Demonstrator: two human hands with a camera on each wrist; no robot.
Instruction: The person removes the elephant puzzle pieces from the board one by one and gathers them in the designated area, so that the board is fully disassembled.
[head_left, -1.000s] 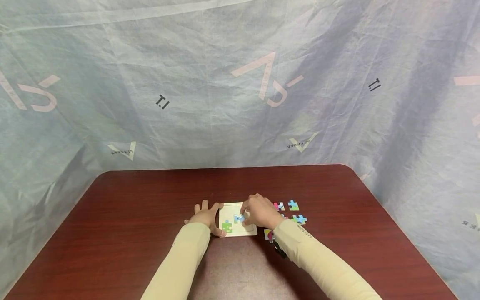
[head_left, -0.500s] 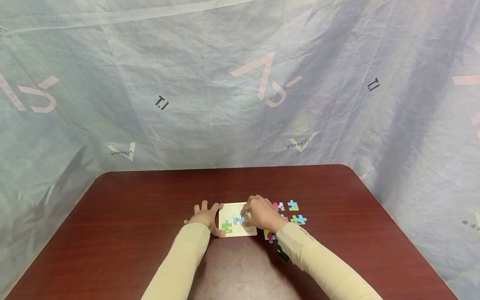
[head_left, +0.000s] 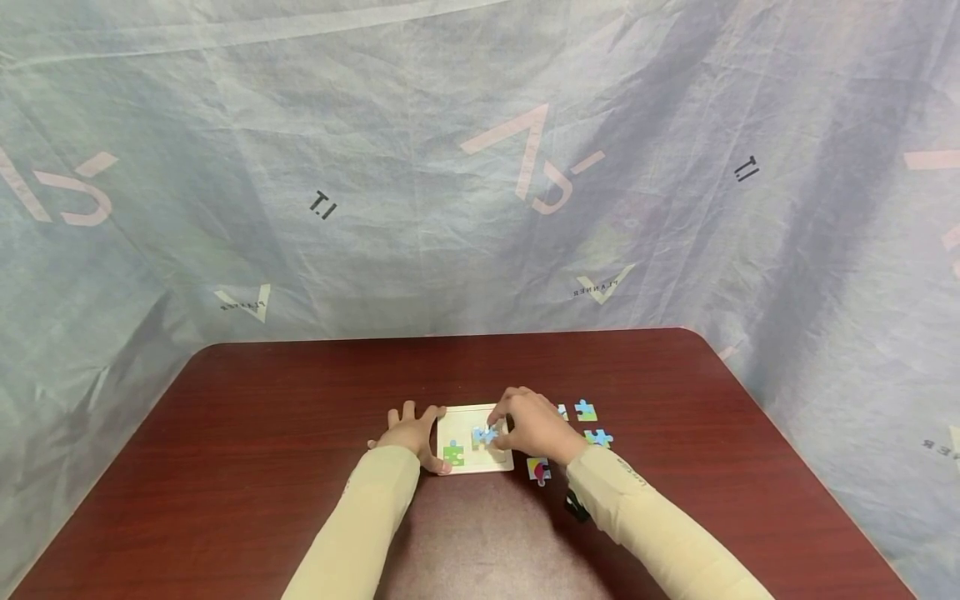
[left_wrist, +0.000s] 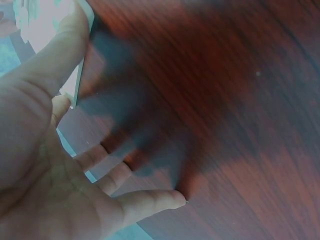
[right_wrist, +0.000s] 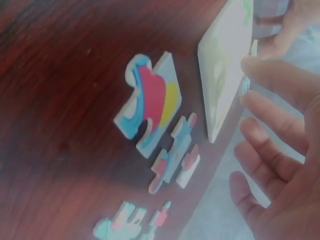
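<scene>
A pale wooden puzzle tray [head_left: 474, 415] lies on the table, with a green puzzle piece [head_left: 453, 454] in its near left corner. My left hand [head_left: 407, 435] is spread at the tray's left side. Its thumb [left_wrist: 70, 42] and index finger touch the edge there; the other fingers are apart over the table. Above the tray's middle, my right hand [head_left: 536, 427] pinches a light-blue puzzle piece [head_left: 483, 436] between thumb and fingers. The right wrist view shows that piece [right_wrist: 246, 86] only edge-on, mostly hidden by the fingertips.
Right of the tray lie several loose pieces: a red-and-yellow one [head_left: 538, 471], a blue-green one [head_left: 598, 438] and another [head_left: 585, 410] farther back. The right forearm partly hides others. A grey printed cloth [head_left: 420, 208] hangs behind the dark red table [head_left: 300, 400].
My right hand has shifted slightly right with the light-blue piece, which now sits a little farther from the green one. My left hand and the tray have stayed put.
</scene>
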